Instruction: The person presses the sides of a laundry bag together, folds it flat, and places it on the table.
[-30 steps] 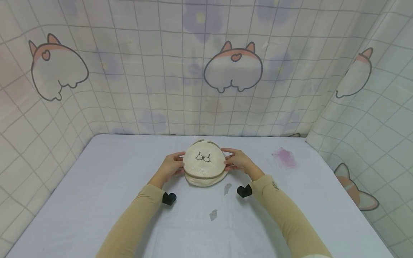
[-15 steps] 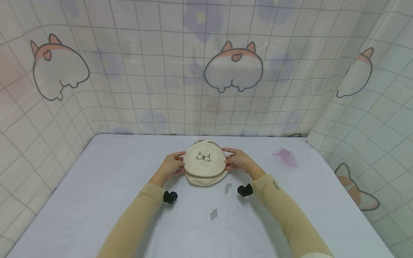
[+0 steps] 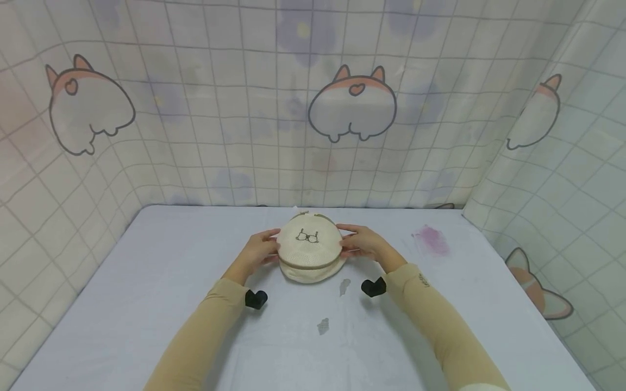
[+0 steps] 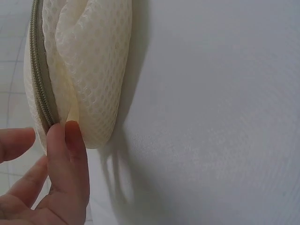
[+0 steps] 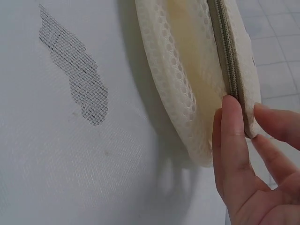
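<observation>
A round cream mesh laundry bag [image 3: 310,252] sits on the white-covered table, with a small dark line drawing on its top. My left hand [image 3: 254,252] holds its left side and my right hand [image 3: 368,245] its right side. In the left wrist view, fingertips [image 4: 57,136] pinch the edge beside the olive zipper [image 4: 39,70], and the soft mesh wall below is creased. The right wrist view has the opposite edge between thumb and fingers [image 5: 233,122], right at the zipper [image 5: 228,56]. The bag's underside is hidden.
Grey worn patches [image 3: 323,326] mark the table cover [image 3: 156,282] in front of the bag, and a pink stain [image 3: 432,240] lies at the back right. Curtains with a grid print [image 3: 220,108] enclose the back and both sides. Black heart-shaped pieces [image 3: 374,287] stick out at both wrists.
Both hands keep their hold at the sides of the laundry bag, which stays in place. The right forearm has shifted very slightly to the right, and the head view tilts a little.
</observation>
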### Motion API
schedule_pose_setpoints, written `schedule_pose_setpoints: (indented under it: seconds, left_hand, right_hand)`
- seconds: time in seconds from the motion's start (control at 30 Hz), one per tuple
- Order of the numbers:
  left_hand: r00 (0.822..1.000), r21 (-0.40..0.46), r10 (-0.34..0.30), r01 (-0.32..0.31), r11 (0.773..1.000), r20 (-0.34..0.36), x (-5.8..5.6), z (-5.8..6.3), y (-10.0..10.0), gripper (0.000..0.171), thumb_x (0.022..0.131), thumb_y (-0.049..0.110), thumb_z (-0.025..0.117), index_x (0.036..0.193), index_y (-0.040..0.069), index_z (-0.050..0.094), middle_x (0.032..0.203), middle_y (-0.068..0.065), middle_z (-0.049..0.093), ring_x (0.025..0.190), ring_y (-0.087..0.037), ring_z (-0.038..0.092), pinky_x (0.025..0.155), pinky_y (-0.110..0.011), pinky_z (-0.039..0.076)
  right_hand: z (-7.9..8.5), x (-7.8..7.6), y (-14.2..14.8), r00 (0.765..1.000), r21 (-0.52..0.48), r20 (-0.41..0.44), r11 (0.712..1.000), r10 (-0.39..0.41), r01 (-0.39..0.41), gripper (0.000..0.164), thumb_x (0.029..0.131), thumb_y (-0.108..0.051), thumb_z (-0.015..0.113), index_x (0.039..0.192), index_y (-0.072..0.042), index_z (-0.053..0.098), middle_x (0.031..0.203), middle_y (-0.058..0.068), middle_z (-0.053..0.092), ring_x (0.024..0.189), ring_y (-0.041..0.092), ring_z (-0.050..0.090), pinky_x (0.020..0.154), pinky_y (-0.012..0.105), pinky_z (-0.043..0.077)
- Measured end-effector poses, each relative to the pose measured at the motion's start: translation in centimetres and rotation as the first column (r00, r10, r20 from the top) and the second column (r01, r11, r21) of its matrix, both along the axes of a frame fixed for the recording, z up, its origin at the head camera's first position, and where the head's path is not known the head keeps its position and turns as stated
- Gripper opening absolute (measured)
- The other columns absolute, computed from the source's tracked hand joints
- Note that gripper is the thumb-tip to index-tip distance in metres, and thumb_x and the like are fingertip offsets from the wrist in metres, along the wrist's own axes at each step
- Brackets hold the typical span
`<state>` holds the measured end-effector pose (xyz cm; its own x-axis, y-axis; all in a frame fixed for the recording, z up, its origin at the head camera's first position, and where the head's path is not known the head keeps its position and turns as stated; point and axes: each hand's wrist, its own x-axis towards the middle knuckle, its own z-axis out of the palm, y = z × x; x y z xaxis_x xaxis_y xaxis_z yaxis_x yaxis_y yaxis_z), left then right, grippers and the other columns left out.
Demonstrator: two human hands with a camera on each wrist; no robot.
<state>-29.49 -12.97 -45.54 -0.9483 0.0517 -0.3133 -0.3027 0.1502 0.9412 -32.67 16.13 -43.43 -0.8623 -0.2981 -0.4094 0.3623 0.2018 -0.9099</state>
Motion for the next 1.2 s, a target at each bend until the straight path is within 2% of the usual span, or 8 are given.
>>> schedule_pose_setpoints:
  seconds: [0.2, 0.43, 0.7, 0.87, 1.2]
  left_hand:
    - [1.000, 0.016, -0.005, 0.005, 1.000, -0.011, 0.17, 0.12, 0.06, 0.063, 0.097, -0.004, 0.059, 0.156, 0.004, 0.041, 0.147, -0.025, 0.046, 0.114, -0.031, 0.060, 0.103, -0.042, 0.051]
    - [1.000, 0.006, -0.007, 0.007, 1.000, -0.026, 0.08, -0.13, 0.21, 0.064, 0.095, -0.007, 0.062, 0.155, 0.003, 0.042, 0.148, -0.026, 0.045, 0.114, -0.031, 0.060, 0.100, -0.040, 0.053]
    - [0.998, -0.021, -0.026, 0.025, 0.999, -0.053, 0.74, 0.55, 0.42, 0.068, 0.091, -0.010, 0.062, 0.155, 0.003, 0.041, 0.148, -0.029, 0.044, 0.115, -0.033, 0.060, 0.094, -0.037, 0.057]
    - [0.999, -0.028, -0.028, 0.027, 0.999, -0.039, 0.74, 0.38, 0.62, 0.070, 0.091, -0.012, 0.061, 0.156, 0.004, 0.041, 0.149, -0.028, 0.044, 0.120, -0.035, 0.058, 0.096, -0.040, 0.056]
    - [0.999, -0.041, -0.017, 0.016, 0.999, -0.031, 0.62, 0.31, 0.60, 0.070, 0.092, -0.012, 0.061, 0.156, 0.005, 0.041, 0.149, -0.027, 0.045, 0.115, -0.033, 0.060, 0.093, -0.038, 0.057]
  right_hand:
    - [0.30, 0.02, 0.03, 1.000, -0.004, -0.007, 1.000, 0.025, -0.025, 0.073, 0.095, 0.012, 0.062, 0.160, -0.007, 0.034, 0.125, 0.018, 0.053, 0.079, 0.016, 0.067, 0.082, 0.032, 0.060]
    - [-0.03, -0.06, -0.11, 0.999, 0.055, -0.025, 0.998, 0.033, -0.031, 0.077, 0.093, 0.013, 0.065, 0.160, -0.007, 0.034, 0.120, 0.016, 0.052, 0.077, 0.016, 0.066, 0.076, 0.029, 0.061]
    - [-0.22, 0.26, -0.35, 0.997, 0.085, -0.057, 0.996, 0.045, -0.040, 0.077, 0.092, 0.015, 0.064, 0.160, -0.005, 0.033, 0.111, 0.013, 0.054, 0.073, 0.015, 0.065, 0.077, 0.031, 0.061]
    - [-0.40, 0.49, -0.42, 0.996, 0.106, -0.069, 0.993, 0.053, -0.046, 0.076, 0.092, 0.015, 0.063, 0.160, -0.004, 0.033, 0.108, 0.013, 0.054, 0.073, 0.015, 0.065, 0.078, 0.032, 0.061]
    - [-0.60, 0.30, -0.46, 0.994, 0.125, -0.092, 0.991, 0.053, -0.041, 0.077, 0.091, 0.015, 0.065, 0.159, -0.004, 0.035, 0.104, 0.011, 0.054, 0.072, 0.016, 0.065, 0.077, 0.032, 0.061]
